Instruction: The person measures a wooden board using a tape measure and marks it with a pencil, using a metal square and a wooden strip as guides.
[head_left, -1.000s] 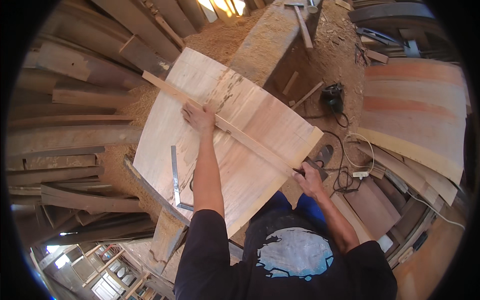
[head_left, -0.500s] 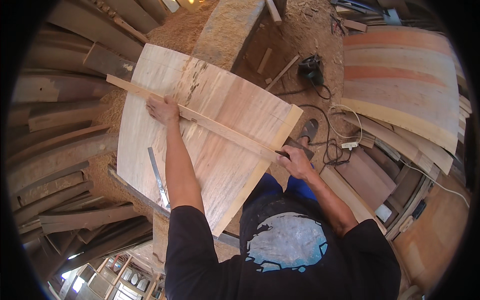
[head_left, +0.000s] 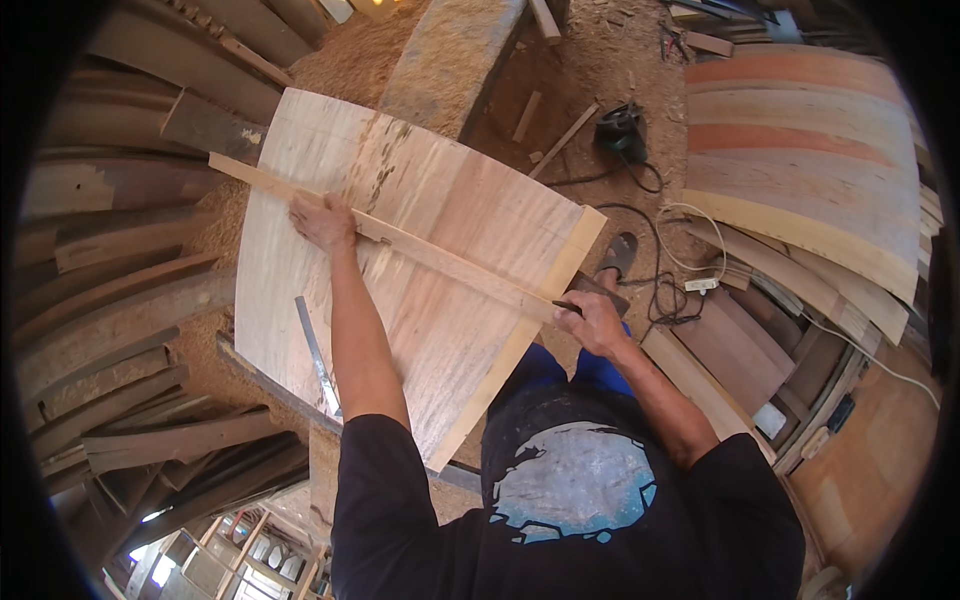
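A wide panel of joined pale boards (head_left: 470, 210) lies in front of me, with a lighter strip along its near right edge. Across it runs a long, thin wooden batten (head_left: 450, 262), its far left end jutting past the panel. My left hand (head_left: 325, 222) grips the batten left of its middle, fingers closed over the wood. At the batten's right end, my right hand (head_left: 590, 318) pinches a dark pencil (head_left: 566, 305), its point by the panel's edge. A metal square (head_left: 318, 355) rests on the panel beside my left forearm.
Stacked planks (head_left: 130, 270) fill the left side. A corded power tool (head_left: 622, 133) sits on the shavings-strewn floor, near a white extension socket (head_left: 701, 285). Another joined panel (head_left: 800, 160) lies at the right. A sawdust-covered beam (head_left: 450, 60) stands beyond the panel.
Both hands stay almost where they were on the batten and pencil. The left hand and the batten's left end appear shifted very slightly left.
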